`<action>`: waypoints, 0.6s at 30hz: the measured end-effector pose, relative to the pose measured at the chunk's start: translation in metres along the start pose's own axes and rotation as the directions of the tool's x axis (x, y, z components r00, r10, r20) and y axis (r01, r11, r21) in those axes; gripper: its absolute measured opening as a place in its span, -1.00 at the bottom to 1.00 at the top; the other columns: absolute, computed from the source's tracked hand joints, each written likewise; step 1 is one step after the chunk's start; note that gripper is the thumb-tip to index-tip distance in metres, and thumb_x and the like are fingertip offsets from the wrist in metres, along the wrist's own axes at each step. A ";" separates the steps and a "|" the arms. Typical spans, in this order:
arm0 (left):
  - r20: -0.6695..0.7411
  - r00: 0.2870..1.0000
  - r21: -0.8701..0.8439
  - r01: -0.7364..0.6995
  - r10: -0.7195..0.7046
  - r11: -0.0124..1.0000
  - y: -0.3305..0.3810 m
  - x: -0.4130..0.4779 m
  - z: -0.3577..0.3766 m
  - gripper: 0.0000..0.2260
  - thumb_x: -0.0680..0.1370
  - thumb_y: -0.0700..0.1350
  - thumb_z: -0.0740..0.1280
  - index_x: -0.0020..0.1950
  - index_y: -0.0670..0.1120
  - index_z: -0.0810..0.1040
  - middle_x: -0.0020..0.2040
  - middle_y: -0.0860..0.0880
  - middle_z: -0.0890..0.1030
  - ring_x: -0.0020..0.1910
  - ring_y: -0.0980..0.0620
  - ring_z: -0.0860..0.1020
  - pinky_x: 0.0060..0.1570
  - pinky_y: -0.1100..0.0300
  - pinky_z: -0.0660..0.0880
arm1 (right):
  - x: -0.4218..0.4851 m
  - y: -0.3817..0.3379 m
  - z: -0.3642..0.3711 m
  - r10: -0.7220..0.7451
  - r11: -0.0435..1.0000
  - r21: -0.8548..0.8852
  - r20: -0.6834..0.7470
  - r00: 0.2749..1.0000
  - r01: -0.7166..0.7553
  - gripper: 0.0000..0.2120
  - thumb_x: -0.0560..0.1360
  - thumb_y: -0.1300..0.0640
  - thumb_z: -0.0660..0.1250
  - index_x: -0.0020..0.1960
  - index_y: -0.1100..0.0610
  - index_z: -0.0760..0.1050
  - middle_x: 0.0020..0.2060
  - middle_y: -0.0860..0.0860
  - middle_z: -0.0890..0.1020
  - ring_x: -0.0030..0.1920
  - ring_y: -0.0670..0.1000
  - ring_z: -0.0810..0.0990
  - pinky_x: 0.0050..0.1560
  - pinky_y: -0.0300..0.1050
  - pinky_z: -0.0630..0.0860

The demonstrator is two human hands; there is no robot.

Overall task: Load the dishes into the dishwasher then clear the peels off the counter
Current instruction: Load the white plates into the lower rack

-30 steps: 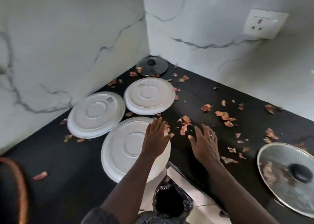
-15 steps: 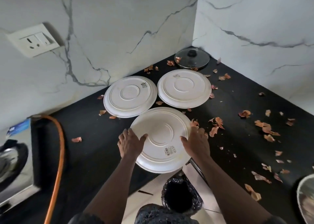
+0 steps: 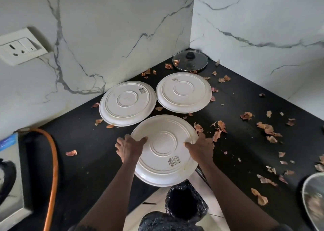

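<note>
Three white plates lie upside down on the black counter (image 3: 84, 153). My left hand (image 3: 128, 147) grips the left rim of the nearest plate (image 3: 164, 150), thumb on top. On its right rim my right hand (image 3: 201, 148) holds it the same way. This plate juts over the counter's front edge. The other two plates (image 3: 127, 103) (image 3: 184, 92) sit behind it, side by side. Brown onion peels (image 3: 219, 131) are scattered over the counter, mostly to the right.
A glass lid (image 3: 190, 62) lies in the back corner; another lid (image 3: 313, 204) shows at the right edge. A bin with a black liner (image 3: 185, 202) stands on the floor below the plate. An orange hose (image 3: 52, 169) and a stove (image 3: 8, 178) are at the left.
One second ago both hands lay flat over the plate and counter. They have since taken the nearest plate by its rims. The view has swung left, and the plate looks slightly nearer to me.
</note>
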State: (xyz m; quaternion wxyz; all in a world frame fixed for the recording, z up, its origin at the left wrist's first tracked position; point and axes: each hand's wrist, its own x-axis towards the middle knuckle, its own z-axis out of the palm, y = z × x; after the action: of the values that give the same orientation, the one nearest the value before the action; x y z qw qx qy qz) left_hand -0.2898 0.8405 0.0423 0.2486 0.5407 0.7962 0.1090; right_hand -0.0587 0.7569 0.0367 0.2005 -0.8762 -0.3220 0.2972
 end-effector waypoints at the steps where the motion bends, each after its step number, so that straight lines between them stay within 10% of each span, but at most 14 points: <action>1: -0.013 1.000 -0.019 0.005 -0.006 1.000 -0.002 -0.001 0.001 -0.30 0.41 0.35 0.43 0.31 -0.14 0.48 0.29 -0.19 0.38 0.35 -0.25 0.32 0.34 -0.15 0.30 | 0.000 0.001 -0.001 0.006 1.000 0.017 -0.001 1.000 -0.006 -0.25 0.44 -0.15 0.49 0.49 0.06 0.25 0.34 0.19 0.35 0.32 0.24 0.42 0.23 0.15 0.49; 18: 0.015 0.967 -0.165 -0.250 0.255 0.954 0.095 -0.037 0.027 -0.48 0.50 0.24 0.37 0.28 -0.12 0.52 0.26 -0.13 0.56 0.28 -0.21 0.38 0.29 -0.08 0.35 | -0.013 0.066 -0.087 0.229 0.923 0.355 -0.195 0.953 -0.149 -0.34 0.42 -0.20 0.50 0.42 0.03 0.41 0.31 0.10 0.37 0.28 0.20 0.47 0.23 0.23 0.52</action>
State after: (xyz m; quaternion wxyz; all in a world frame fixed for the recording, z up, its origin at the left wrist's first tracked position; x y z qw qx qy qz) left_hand -0.1884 0.8414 0.0714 0.2901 0.6179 0.7045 0.1942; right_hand 0.0189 0.6869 0.0707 0.3534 -0.8851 -0.1540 0.2609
